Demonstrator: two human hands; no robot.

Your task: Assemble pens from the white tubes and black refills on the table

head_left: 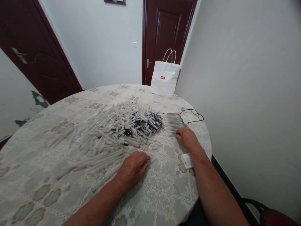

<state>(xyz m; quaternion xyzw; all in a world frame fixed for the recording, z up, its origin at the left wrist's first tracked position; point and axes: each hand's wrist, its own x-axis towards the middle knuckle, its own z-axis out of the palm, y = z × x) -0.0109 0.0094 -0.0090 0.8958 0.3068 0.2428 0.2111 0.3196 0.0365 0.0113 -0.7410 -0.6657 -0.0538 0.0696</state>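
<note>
- Pale walls [246,78] and dark red doors [168,34] framed the round desk [160,201], which we saw spread with a flowered cloth.
- Clear tubes [101,158] lay loose left of centre, with short white pieces [127,116] and slim dark rods [156,121] heaped beyond them; to the heap's right we saw a neat row of tubes [173,122], near the glasses [200,117].
- We judged the tubes light, stiff plastic, smooth enough to roll, and liable to crack if squeezed hard; mid-length seemed the safest hold.
- Our left grip [135,168], thumb and fingers drawn together, seemed to pinch a slim piece [146,162].
- Our right grip [187,138] was at the row's near right corner; we could not tell whether it pinched anything.
- On the white bag [164,84] we saw a red label [162,77], its characters too small to read.
</note>
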